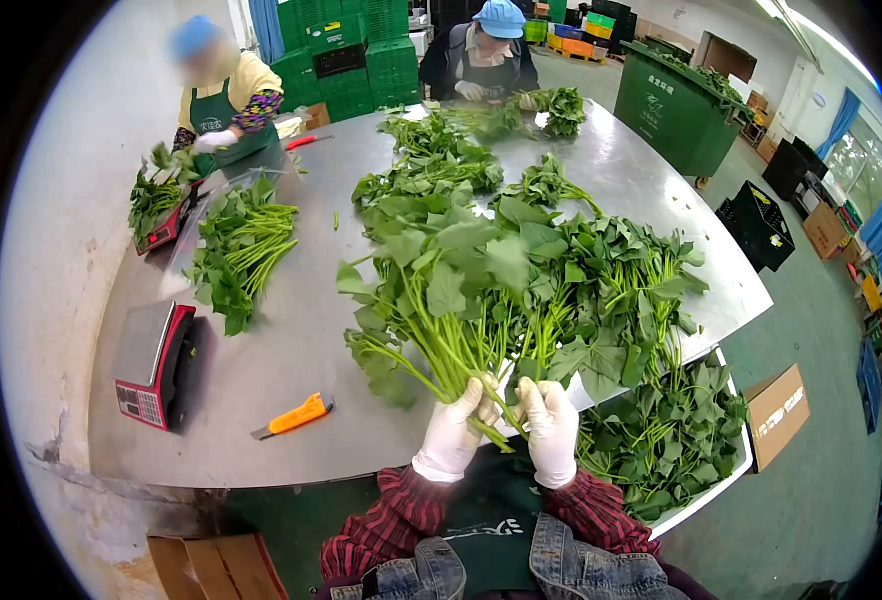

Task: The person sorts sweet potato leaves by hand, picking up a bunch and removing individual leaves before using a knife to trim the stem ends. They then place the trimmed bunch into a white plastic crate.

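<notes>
My left hand [453, 430], in a white glove, is closed round the lower stems of a bunch of leafy greens [441, 320]. The leaves fan out upward over the metal table, and a few stem ends stick out below my fingers. Close beside it, my gloved right hand [549, 425] is closed, its thumb and fingers pinched at a stem by the bunch's lower end. Behind and to the right lies a heap of the same greens [626, 275], partly covered by the bunch.
An orange box cutter [301, 414] and a red scale [151, 365] lie left on the metal table [306, 355]. More greens [246, 245] sit beyond. A filled white crate [701, 502] stands at right. Two co-workers [226, 100] [481, 65] handle greens across the table.
</notes>
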Demonstrator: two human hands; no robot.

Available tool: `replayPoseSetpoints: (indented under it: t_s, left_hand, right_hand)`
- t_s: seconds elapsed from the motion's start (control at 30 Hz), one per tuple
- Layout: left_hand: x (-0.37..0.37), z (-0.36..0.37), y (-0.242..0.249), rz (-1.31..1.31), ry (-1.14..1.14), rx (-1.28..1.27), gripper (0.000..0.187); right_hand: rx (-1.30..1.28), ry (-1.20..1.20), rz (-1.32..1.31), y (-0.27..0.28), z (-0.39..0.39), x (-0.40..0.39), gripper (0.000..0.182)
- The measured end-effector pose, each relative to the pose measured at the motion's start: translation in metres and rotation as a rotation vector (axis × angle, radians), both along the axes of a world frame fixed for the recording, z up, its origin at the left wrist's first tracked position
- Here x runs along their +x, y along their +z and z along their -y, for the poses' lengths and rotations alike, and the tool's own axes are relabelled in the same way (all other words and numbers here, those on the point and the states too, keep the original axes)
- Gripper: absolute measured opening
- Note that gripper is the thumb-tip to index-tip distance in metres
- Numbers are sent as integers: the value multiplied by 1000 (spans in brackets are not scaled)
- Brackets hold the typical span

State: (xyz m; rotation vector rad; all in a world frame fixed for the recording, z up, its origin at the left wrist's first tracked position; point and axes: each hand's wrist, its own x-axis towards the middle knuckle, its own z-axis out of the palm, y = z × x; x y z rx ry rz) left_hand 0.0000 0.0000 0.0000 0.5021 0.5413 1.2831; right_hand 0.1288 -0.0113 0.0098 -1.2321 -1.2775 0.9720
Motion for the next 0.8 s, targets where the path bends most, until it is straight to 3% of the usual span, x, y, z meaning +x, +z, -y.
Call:
replayPoseSetpoints:
  t_s: [0.07, 0.1, 0.13, 0.17, 0.2, 0.23, 0.27, 0.3, 0.33, 0.37, 0.43, 0.5, 0.57, 0.6, 0.63, 0.67, 0.7, 0.8]
  left_hand:
    - [1, 0, 3, 80, 50, 20, 20]
    - [0, 6, 6, 71, 54, 6, 20]
    - [2, 2, 5, 81, 112, -18, 21]
    - [2, 2, 6, 89, 170, -50, 21]
    - [-5, 1, 9, 13, 243, -49, 22]
    - [-14, -3, 6, 33, 240, -50, 21]
    - [-22, -4, 8, 22, 225, -33, 21]
    - [-28, -3, 10, 11, 209, -18, 22]
    - [-30, -3, 10, 10, 214, -17, 22]
    - [-31, -2, 11, -38, 203, 13, 23]
    - [-27, -2, 9, -75, 184, 39, 24]
    - [-19, 0, 6, -78, 96, 107, 26]
    - [-12, 1, 3, -61, 48, 105, 28]
    - [-9, 3, 2, -72, 3, 111, 26]
    - [-7, 5, 1, -82, -39, 117, 25]
    - [-5, 7, -1, -92, -79, 122, 24]
    - [-1, 10, -2, -95, -82, 120, 24]
    - [3, 14, -4, -276, 124, -4, 22]
  right_hand:
    - [26, -192, -258, 9, 1, -2, 19]
    - [52, -296, -244, 16, 6, -1, 23]
    - [222, -402, -109, 27, 0, 10, 26]
    - [235, -542, 43, 38, -7, 31, 27]
    - [269, -647, 133, 23, -17, 65, 26]
    - [180, -632, 45, 30, -22, 91, 23]
    - [22, -599, 186, 30, -25, 127, 25]
    - [101, -702, 655, 13, -30, 165, 32]
    - [-61, -810, 1035, 12, -29, 189, 37]
    - [-213, -902, 1083, 9, -27, 206, 39]
    - [-346, -691, 1165, 17, -20, 213, 29]
    - [-20, -452, 705, 19, -19, 173, 17]
    - [42, -127, 393, 33, -17, 108, 15]
    - [-64, 55, 293, 46, -14, 80, 15]
    - [-339, 122, 88, 60, -12, 52, 20]
    - [-379, 190, 60, 62, -12, 32, 28]
    - [-213, 199, 87, 42, -16, 15, 26]
    - [-237, 233, 126, 33, -18, -4, 22]
